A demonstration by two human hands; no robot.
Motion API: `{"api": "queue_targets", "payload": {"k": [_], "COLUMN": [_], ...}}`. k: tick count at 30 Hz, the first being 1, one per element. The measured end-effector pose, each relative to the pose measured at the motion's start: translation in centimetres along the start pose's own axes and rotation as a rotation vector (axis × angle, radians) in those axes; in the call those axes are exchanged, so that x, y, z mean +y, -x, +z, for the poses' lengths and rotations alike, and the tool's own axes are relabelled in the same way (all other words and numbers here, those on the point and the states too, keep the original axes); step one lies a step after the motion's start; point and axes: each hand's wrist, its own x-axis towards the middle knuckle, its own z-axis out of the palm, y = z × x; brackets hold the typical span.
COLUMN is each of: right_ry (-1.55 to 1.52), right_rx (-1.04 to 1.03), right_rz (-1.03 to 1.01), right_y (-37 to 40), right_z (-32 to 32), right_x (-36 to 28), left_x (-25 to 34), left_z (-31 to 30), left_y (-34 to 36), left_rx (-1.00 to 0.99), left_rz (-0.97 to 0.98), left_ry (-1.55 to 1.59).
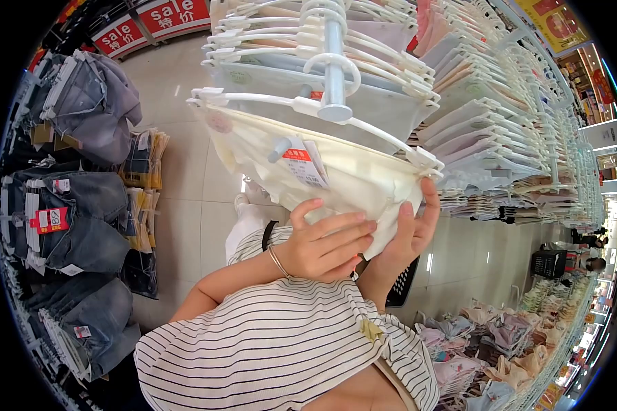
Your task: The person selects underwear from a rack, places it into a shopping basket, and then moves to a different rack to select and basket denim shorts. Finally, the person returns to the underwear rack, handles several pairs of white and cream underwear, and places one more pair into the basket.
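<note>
A cream pair of underpants [353, 192] hangs from a white plastic hanger [264, 100] at the front of a metal display rail [332, 75]. Its red-and-white price tag [304, 164] hangs over the fabric beside a grey security tag [279, 149]. My left hand [329, 240] lies across the lower part of the garment, fingers stretched out and thumb apart. At the garment's right edge, my right hand [408, 236] grips the fabric, thumb in front and fingers around the side. The fabric bunches between the two hands.
Behind hang several more pale underpants [363, 103] on white hangers. Folded jeans [75, 212] on clips line the left side. More underwear racks [487, 137] stand at right, with bras [487, 349] at lower right. A black basket [402, 282] shows partly behind my right arm.
</note>
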Motion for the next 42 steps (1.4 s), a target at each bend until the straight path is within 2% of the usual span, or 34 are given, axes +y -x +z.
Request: {"api": "queue_targets", "payload": {"k": [8, 14, 25, 37, 42], "right_ry": [0.209, 0.219, 0.223, 0.225, 0.206], "right_rx": [-0.069, -0.016, -0.014, -0.004, 0.019], "right_rz": [-0.019, -0.099, -0.082, -0.073, -0.093], "right_y": [0.3, 0.3, 0.2, -0.1, -0.4], "right_z": [-0.9, -0.5, -0.7, -0.8, -0.8], "right_x": [0.3, 0.8, 0.9, 1.2, 1.3], "left_x": [-0.1, -0.1, -0.6, -3.0, -3.8], "left_z": [0.2, 0.1, 0.2, -0.9, -1.4], "left_y": [0.2, 0.2, 0.1, 0.2, 0.2], "left_rx": [-0.004, -0.009, 0.000, 0.081, 0.113], "left_rz": [-0.027, -0.030, -0.066, -0.274, -0.287], "left_ry": [-0.005, 0.004, -0.029, -0.094, -0.175]}}
